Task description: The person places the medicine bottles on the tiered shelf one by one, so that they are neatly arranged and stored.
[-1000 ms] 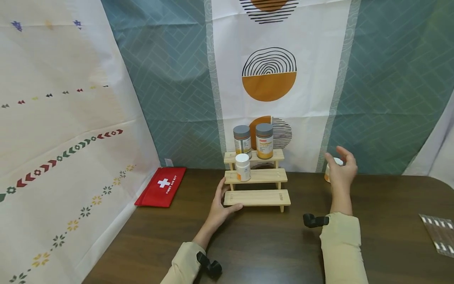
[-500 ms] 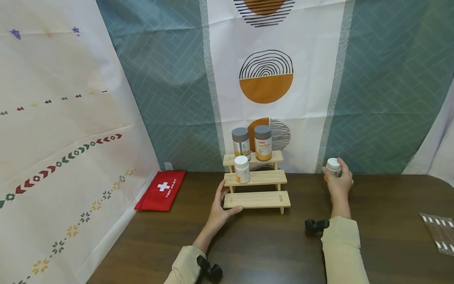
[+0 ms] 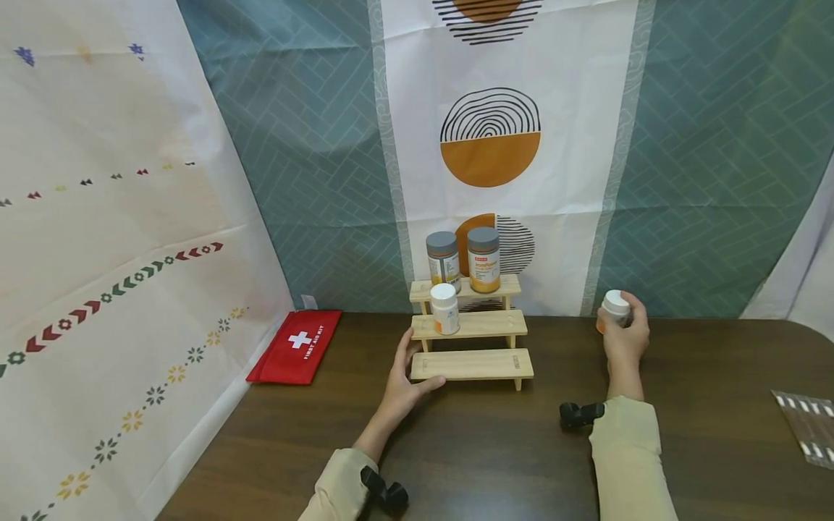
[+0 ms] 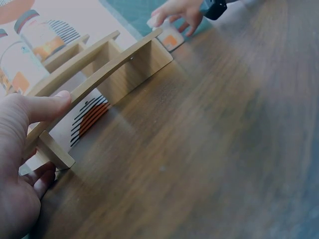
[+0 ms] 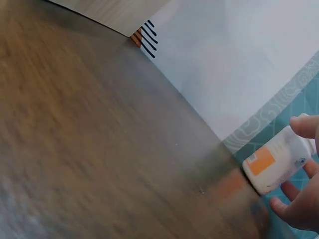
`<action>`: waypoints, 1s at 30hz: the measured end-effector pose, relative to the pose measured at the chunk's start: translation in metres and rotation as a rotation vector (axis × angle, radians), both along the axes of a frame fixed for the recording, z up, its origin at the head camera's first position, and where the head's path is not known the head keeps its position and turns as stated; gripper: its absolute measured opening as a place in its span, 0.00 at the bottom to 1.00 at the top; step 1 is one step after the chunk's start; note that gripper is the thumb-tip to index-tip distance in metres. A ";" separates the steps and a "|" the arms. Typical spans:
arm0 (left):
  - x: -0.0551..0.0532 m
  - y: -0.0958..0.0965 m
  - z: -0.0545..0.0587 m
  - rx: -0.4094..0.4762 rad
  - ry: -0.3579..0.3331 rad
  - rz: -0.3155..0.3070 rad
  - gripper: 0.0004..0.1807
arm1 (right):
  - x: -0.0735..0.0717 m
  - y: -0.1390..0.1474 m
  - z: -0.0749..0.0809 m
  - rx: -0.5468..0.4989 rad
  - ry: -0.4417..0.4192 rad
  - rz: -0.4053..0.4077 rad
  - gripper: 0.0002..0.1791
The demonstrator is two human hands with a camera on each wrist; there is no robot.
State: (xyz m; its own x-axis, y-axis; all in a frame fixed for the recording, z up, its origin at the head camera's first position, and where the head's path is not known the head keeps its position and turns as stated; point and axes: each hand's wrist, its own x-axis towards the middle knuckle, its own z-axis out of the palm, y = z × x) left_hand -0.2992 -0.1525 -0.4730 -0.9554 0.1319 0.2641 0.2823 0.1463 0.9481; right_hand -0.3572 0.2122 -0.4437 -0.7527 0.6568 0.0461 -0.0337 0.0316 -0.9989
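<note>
A three-step wooden stand [image 3: 472, 365] is on the table near the back cloth. My left hand [image 3: 402, 391] grips its left end, thumb on the lowest step in the left wrist view. On the middle step is a white pill bottle [image 3: 446, 310]; two grey-lidded supplement jars [image 3: 484, 262] [image 3: 444, 260] occupy the top step. Off to the right, by the table's back edge, my right hand [image 3: 625, 344] holds another white pill bottle [image 5: 276, 164] with an orange label patch, thumb and fingers around its upper part. Its base appears to touch the table.
A red first aid kit pouch [image 3: 296, 347] lies to the left of the stand. A clear packet of cotton swabs [image 3: 808, 427] is at the right side of the table. Patterned cloths [image 3: 313, 181] hang behind and on the left.
My right hand has closed around the right-hand pill bottle, which it stood open beside a second ago. The left hand keeps its hold on the stand.
</note>
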 end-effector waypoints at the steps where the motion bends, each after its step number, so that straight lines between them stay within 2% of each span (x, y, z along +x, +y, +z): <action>1: 0.000 0.000 0.000 0.000 0.001 0.001 0.58 | 0.000 0.000 0.000 0.000 0.003 -0.012 0.30; 8: 0.000 0.000 0.000 0.002 -0.002 -0.006 0.58 | 0.000 -0.002 -0.003 0.012 0.033 -0.110 0.26; 16: 0.001 0.000 -0.001 0.007 -0.006 -0.001 0.58 | 0.000 -0.005 0.002 0.021 0.034 -0.073 0.25; 22: 0.001 -0.001 -0.001 0.007 -0.005 -0.003 0.58 | 0.001 -0.011 0.011 0.062 0.046 0.009 0.25; 30: 0.000 -0.001 -0.002 0.020 -0.003 -0.009 0.58 | 0.004 -0.025 0.041 0.137 0.089 0.179 0.30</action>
State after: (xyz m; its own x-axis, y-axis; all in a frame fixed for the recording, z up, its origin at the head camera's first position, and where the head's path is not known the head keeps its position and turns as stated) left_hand -0.2995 -0.1533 -0.4748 -0.9550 0.1353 0.2639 0.2806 0.1249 0.9517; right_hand -0.3533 0.1869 -0.4030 -0.8454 0.4966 0.1969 -0.1382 0.1527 -0.9786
